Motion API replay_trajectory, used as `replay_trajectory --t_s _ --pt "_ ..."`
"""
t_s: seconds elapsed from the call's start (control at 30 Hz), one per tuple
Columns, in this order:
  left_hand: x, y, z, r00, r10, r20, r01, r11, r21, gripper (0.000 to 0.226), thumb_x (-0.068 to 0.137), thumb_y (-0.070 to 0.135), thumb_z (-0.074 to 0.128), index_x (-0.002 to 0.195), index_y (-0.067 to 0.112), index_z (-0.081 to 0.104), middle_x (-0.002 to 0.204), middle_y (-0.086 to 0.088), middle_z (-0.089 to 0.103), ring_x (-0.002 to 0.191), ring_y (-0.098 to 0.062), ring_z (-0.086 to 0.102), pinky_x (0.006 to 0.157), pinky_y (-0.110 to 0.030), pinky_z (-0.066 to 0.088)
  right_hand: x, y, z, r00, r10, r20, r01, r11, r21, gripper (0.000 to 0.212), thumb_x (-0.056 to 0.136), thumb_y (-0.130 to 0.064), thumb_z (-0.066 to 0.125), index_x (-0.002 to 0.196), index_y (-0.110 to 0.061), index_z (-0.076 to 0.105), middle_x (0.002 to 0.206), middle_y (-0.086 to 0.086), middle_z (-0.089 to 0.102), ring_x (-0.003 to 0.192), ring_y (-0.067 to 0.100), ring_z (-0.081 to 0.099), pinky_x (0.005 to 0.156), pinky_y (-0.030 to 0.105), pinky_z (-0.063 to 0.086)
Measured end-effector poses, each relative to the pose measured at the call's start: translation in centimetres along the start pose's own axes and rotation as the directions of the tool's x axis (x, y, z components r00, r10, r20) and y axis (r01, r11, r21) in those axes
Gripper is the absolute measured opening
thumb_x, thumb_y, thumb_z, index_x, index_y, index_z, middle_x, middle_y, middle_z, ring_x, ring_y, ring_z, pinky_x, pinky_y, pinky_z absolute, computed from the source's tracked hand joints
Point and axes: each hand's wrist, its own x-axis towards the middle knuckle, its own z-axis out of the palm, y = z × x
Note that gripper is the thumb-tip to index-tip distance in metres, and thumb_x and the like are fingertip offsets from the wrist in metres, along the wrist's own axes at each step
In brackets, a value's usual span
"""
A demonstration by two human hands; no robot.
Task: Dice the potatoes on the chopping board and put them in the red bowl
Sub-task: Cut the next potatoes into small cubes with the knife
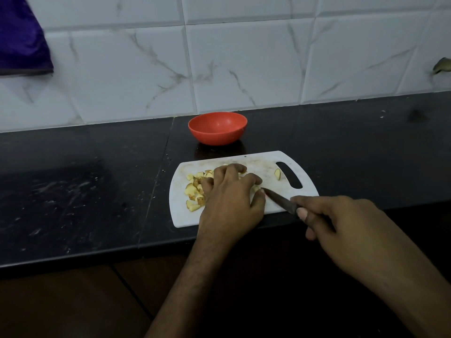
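A white chopping board (266, 164) lies on the dark counter, its handle slot to the right. Diced potato pieces (194, 191) with skin on are piled on its left half. One larger piece (277, 173) lies alone near the handle slot. My left hand (229, 198) rests palm down over the pile, fingers curled on the pieces; what is under it is hidden. My right hand (341, 228) grips a dark knife (280, 201), whose tip points at my left thumb. The red bowl (217, 128) stands behind the board and looks empty.
The black counter (85, 191) runs left and right, with a white marbled tile wall (244, 64) behind. A purple cloth (22, 37) hangs at the upper left. The counter's front edge lies just below the board.
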Motion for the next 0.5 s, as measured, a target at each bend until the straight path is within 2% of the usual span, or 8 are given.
replay_trajectory --t_s 0.07,0.17,0.27,0.37,0.5 --pt "0.08 -0.01 -0.03 1.0 -0.01 0.016 0.01 1.0 -0.005 0.034 0.094 0.042 0.053 0.127 0.036 0.06 0.146 0.006 0.041 0.14 -0.014 0.022 0.113 -0.048 0.014 -0.03 0.19 -0.19 0.999 0.015 -0.037 -0.015 1.0 0.006 0.031 0.097 -0.05 0.045 0.125 -0.056 0.057 0.073 -0.019 0.068 0.076 -0.003 0.062 0.073 0.027 0.055" --pt "0.15 -0.1 0.2 0.999 -0.046 -0.015 0.046 0.999 0.011 0.035 0.094 0.044 0.054 0.126 0.034 0.06 0.142 0.006 0.043 0.136 -0.015 0.027 0.112 -0.046 0.017 -0.03 0.36 -0.45 0.998 0.024 -0.058 -0.023 1.0 0.013 0.033 0.097 -0.05 0.045 0.127 -0.055 0.057 0.074 -0.019 0.068 0.075 -0.005 0.061 0.071 0.025 0.053" --pt "0.24 -0.22 0.51 0.991 -0.106 -0.088 0.104 0.994 -0.02 0.036 0.093 0.054 0.056 0.122 0.033 0.061 0.136 0.008 0.045 0.131 -0.014 0.031 0.11 -0.043 0.02 -0.09 0.38 -0.48 0.999 0.026 -0.044 -0.025 1.0 0.014 0.033 0.098 -0.05 0.045 0.128 -0.055 0.056 0.075 -0.019 0.068 0.073 -0.006 0.061 0.067 0.02 0.05" --pt "0.29 -0.1 0.59 0.989 -0.127 -0.074 0.128 0.992 0.003 0.045 0.089 0.067 0.054 0.117 0.033 0.062 0.133 0.007 0.044 0.129 -0.015 0.031 0.109 -0.044 0.022 0.04 0.43 -0.45 0.999 0.03 -0.026 -0.03 1.0 0.005 0.033 0.098 -0.05 0.044 0.129 -0.054 0.055 0.076 -0.019 0.068 0.073 -0.006 0.06 0.065 0.017 0.047" --pt "0.2 -0.01 0.33 0.993 -0.098 -0.07 0.099 0.995 0.013 0.031 0.093 0.055 0.055 0.117 0.037 0.062 0.135 0.007 0.044 0.131 -0.015 0.031 0.109 -0.044 0.021 0.3 0.37 -0.31 1.0 0.029 -0.01 -0.029 1.0 -0.002 0.034 0.099 -0.049 0.044 0.13 -0.053 0.055 0.078 -0.019 0.068 0.074 -0.006 0.059 0.063 0.013 0.044"
